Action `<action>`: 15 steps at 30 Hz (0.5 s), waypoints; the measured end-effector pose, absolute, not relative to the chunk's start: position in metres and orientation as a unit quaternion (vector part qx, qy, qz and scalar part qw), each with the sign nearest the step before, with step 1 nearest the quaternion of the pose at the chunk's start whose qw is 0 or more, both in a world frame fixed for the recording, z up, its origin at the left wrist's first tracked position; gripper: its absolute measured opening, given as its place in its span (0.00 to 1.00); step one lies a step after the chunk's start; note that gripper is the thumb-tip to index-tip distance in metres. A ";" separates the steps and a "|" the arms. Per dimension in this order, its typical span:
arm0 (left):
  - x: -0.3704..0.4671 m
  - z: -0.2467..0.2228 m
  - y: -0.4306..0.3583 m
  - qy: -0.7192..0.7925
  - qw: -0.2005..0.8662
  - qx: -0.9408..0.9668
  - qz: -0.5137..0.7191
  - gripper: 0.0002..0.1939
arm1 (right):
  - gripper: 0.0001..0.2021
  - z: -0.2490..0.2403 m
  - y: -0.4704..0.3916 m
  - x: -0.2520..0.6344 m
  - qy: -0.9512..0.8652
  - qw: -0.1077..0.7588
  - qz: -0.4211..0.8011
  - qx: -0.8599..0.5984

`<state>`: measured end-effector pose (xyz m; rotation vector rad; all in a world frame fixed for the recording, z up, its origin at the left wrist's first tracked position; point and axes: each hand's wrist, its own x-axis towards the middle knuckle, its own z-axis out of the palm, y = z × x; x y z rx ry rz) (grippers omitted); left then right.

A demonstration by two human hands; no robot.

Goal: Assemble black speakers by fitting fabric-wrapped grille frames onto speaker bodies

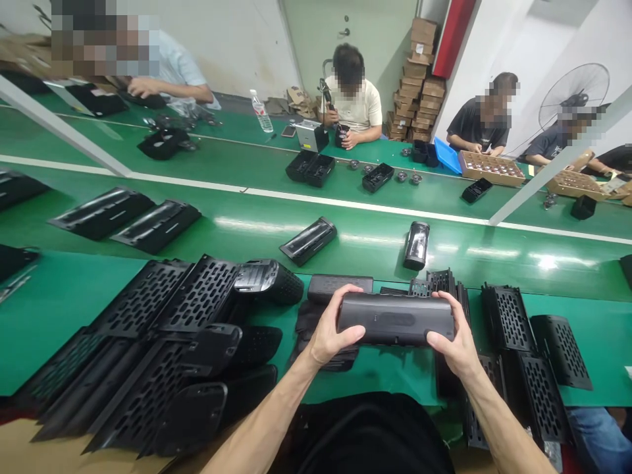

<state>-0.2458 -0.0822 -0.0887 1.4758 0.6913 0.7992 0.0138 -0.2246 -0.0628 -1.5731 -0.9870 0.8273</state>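
Note:
A long black plastic housing (395,318), like a speaker shell, is held level over the near bench. My left hand (336,329) grips its left end, thumb on the near face and fingers over the top edge. At the other end my right hand (457,336) holds it the same way. Behind the left hand lies a stack of dark panels (328,329), partly hidden by my wrist. Perforated black grilles (508,316) are piled to the right of my right hand. More perforated grilles (197,296) lie in heaps at left, beside rounded black shells (212,349).
Beyond the near bench, a green conveyor belt (247,227) carries several black housings (417,245). Slanted white posts (557,151) rise on both sides. Co-workers sit across, one person (363,105) holding a power driver. Cardboard boxes (419,79) are stacked by the door.

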 end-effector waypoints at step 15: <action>-0.230 -0.091 -0.096 0.353 0.664 0.583 0.307 0.33 | 0.47 -0.065 -0.230 0.030 -0.398 0.442 0.401 -0.697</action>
